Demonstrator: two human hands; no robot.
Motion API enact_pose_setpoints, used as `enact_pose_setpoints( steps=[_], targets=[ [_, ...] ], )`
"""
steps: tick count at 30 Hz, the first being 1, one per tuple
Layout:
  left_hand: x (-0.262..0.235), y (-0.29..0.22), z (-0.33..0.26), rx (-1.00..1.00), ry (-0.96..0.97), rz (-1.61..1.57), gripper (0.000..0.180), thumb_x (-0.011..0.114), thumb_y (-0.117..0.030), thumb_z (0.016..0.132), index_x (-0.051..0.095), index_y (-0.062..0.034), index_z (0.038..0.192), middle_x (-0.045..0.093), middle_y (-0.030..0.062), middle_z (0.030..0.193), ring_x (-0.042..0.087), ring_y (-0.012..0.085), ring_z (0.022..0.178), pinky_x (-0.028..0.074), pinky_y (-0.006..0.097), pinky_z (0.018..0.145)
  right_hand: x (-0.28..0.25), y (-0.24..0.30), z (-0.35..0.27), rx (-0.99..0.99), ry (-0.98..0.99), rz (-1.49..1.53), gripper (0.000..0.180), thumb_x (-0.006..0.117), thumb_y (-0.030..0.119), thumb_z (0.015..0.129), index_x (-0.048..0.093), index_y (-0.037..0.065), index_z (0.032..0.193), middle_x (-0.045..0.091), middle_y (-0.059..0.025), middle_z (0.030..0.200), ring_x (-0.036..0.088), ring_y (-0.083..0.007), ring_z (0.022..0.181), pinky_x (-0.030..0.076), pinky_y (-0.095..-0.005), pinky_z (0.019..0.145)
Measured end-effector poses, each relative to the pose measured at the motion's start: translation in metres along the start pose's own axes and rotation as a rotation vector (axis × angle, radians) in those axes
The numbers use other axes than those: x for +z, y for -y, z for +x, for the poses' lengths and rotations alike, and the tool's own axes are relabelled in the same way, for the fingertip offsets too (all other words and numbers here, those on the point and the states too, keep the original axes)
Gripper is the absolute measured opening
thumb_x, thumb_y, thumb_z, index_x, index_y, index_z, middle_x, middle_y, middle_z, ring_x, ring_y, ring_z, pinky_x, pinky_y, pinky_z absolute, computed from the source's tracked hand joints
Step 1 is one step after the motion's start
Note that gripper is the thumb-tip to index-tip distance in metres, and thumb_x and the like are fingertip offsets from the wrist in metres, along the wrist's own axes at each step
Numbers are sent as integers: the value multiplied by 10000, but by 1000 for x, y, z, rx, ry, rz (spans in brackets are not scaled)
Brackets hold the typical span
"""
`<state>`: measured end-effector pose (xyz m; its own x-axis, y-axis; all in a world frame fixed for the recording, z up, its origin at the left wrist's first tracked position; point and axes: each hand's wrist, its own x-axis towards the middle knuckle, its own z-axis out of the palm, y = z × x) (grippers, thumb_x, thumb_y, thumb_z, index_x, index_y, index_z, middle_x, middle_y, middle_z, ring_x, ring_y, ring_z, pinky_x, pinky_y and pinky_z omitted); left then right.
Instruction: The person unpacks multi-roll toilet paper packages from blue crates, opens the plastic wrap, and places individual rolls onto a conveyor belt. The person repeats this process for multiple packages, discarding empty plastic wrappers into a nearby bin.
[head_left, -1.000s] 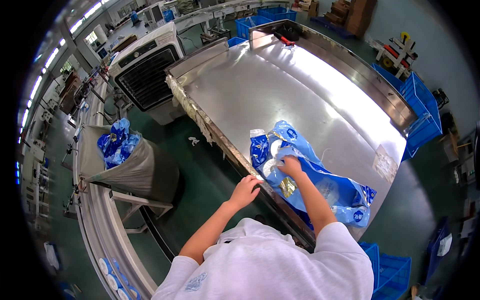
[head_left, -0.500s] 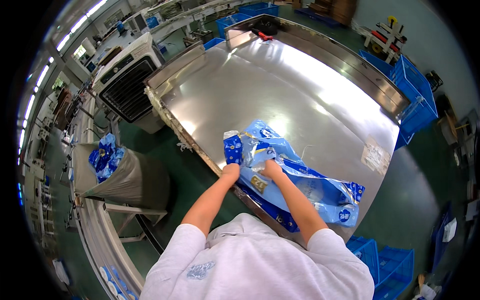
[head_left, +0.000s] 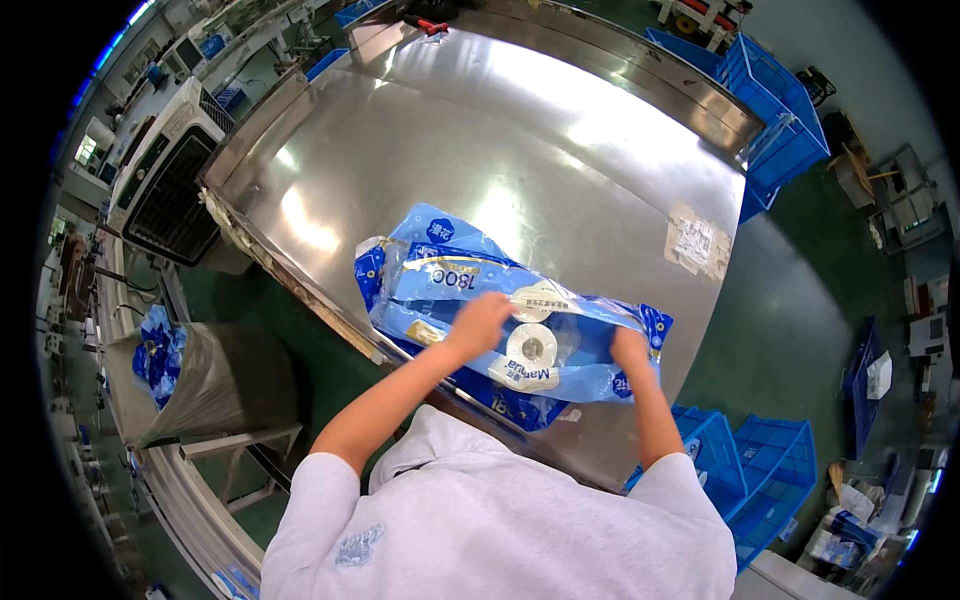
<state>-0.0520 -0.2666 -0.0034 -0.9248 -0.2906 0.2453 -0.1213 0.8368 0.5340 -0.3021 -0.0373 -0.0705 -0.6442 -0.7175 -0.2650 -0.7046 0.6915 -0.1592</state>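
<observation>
Plainly, you stood at the near edge of a large steel table [head_left: 420, 140] with both hands on a stack of blue plastic bags [head_left: 500, 320] lying flat near that edge. Your left hand [head_left: 480, 322] rested on top of the stack, about its middle, fingers curled down onto the film; whether they pinched it or only pressed on it could not be told. Your right hand [head_left: 630, 350] lay at the right end of the stack, fingers closed on the edge of the top bag. Just between your hands, a white paper roll [head_left: 531, 346] showed through a clear window of the packaging, its hollow core facing up.

The stack reached from the table's front edge up toward its middle, with the left end of the bags turned up slightly. Nothing lay between your hands and the bags. Beyond them the table top carried only a pale paper label [head_left: 697, 243] stuck near the right rim, well apart from the stack.

To your left, off the table, stood a bin lined with clear film [head_left: 215, 380], holding crumpled blue wrapping [head_left: 158, 345]. Farther left stood a grey machine with a dark grille [head_left: 172, 180]. Blue plastic crates [head_left: 760, 480] sat on the green floor to your lower right, and more crates [head_left: 780, 110] stood past the table's far right corner.
</observation>
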Motion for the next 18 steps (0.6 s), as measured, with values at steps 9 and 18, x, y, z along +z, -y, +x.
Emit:
enact_pose_setpoints(
  steps=[9,18],
  targets=[
    [92,-19,25,-58,292,200,383,654,-150,675,611,-133,1054,403,211,1240,378,383,1184,355,443,978,-11,-40,11,-232,23,-142,711,698,172,655,429,94,1309,439,-174,1331,423,-325,1223,369,-379,1012],
    [95,-4,15,-90,214,398,255,629,-165,727,638,-114,977,445,195,1159,415,370,1152,363,433,960,-42,-20,66,-374,266,116,616,712,371,606,583,39,1108,599,-188,1091,571,-311,1000,451,-359,872]
  ],
)
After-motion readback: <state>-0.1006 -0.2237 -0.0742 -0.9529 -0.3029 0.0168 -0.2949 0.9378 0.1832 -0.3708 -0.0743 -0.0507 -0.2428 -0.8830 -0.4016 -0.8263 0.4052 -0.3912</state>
